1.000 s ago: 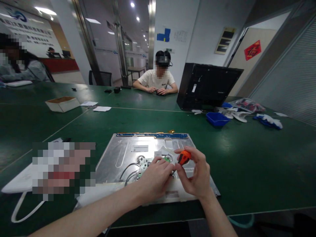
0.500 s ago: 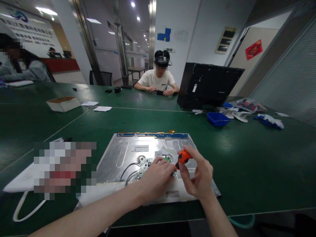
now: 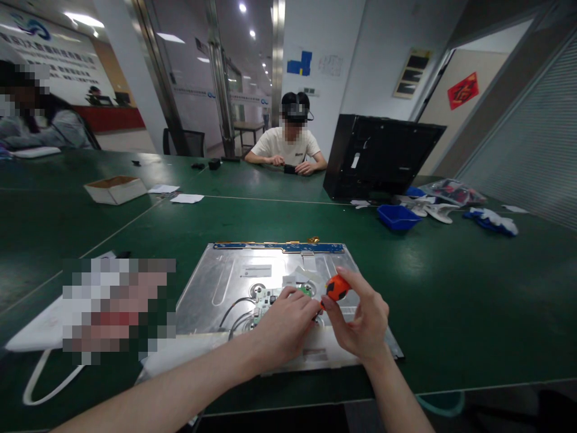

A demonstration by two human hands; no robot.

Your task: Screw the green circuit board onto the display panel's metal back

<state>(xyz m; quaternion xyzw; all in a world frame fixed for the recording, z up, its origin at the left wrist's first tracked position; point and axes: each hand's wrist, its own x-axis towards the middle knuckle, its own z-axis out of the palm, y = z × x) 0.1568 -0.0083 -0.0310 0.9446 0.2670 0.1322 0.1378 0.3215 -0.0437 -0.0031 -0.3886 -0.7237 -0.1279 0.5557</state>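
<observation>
My right hand (image 3: 360, 316) grips the orange and black handle of a screwdriver (image 3: 337, 288) between thumb and fingertips. The handle is tilted, and its lower end runs down to my left hand (image 3: 291, 319). My left fingers are closed around that lower end; the tip is hidden behind them. Both hands are over a silver metal display panel (image 3: 234, 264) lying flat on the table. Under and beside my left hand is a small circuit board (image 3: 265, 299) with black cables (image 3: 232, 313). A blue board strip (image 3: 279, 247) lines the panel's far edge.
Left of the panel lies a white bag (image 3: 49, 322) with a handle loop, partly pixelated. A shallow box (image 3: 116, 190), papers (image 3: 188, 198), a blue tray (image 3: 399, 218), gloves (image 3: 491, 221) and a black monitor (image 3: 383, 156) stand farther off. A person (image 3: 288, 144) sits opposite.
My right thumb has shifted slightly along the screwdriver and its handle has turned a little. My left hand has stayed in place on the panel.
</observation>
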